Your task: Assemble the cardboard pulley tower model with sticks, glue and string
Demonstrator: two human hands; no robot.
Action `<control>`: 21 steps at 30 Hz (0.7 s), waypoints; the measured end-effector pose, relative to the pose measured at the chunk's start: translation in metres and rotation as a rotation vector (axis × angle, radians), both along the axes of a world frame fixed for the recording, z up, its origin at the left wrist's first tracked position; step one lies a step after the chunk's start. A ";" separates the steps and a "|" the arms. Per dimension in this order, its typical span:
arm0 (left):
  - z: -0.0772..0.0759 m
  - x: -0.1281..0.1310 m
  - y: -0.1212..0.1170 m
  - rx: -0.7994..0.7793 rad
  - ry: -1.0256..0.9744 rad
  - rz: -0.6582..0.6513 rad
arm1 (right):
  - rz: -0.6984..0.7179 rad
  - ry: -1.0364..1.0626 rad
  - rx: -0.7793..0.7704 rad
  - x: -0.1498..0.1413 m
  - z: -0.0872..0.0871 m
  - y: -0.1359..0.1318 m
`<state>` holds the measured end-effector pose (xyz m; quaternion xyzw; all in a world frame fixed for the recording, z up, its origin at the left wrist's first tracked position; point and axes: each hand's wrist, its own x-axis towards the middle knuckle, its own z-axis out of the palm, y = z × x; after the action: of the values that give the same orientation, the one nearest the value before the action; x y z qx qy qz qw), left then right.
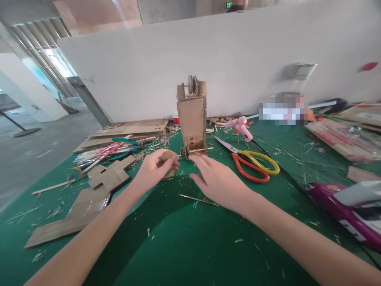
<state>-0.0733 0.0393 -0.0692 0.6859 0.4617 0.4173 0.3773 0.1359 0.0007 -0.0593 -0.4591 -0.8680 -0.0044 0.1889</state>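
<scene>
A tall cardboard model (192, 119) stands upright on the green table, with cardboard wheels (192, 84) at its top. Low on its left side, small cardboard discs (183, 152) sit on a thin stick. My left hand (157, 167) is closed around a rounded piece of cardboard (169, 156), close to those discs. With its fingers on the model's lower front edge, my right hand (212, 174) steadies it; the fingertips are partly hidden. A thin metal rod (196, 198) and a red string (204, 203) lie below my right hand.
Scissors (253, 161) and a pink glue gun (242, 129) with a black cord lie to the right. A purple device (342, 214) sits at the right edge. Cardboard scraps (86, 206), pliers (126, 149) and sticks cover the left. A white partition (143, 75) stands behind.
</scene>
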 end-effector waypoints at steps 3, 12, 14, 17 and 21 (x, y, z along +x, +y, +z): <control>0.001 0.010 -0.010 -0.025 -0.020 -0.120 | -0.027 0.094 -0.010 -0.005 0.004 0.009; -0.005 0.019 -0.014 -0.053 -0.030 -0.118 | -0.177 -0.114 -0.069 -0.008 -0.001 0.013; -0.004 0.019 -0.011 -0.085 -0.053 -0.060 | -0.079 -0.169 -0.027 -0.002 0.003 0.008; -0.003 0.018 -0.008 -0.133 -0.146 0.059 | 0.186 -0.344 0.039 0.002 0.013 -0.015; -0.004 0.014 0.000 -0.155 -0.330 0.198 | 0.403 -0.375 0.125 -0.004 0.019 -0.057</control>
<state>-0.0597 0.0390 -0.0733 0.5284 0.4895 0.5220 0.4568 0.1315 -0.0560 -0.0400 -0.2561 -0.9596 -0.1053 0.0499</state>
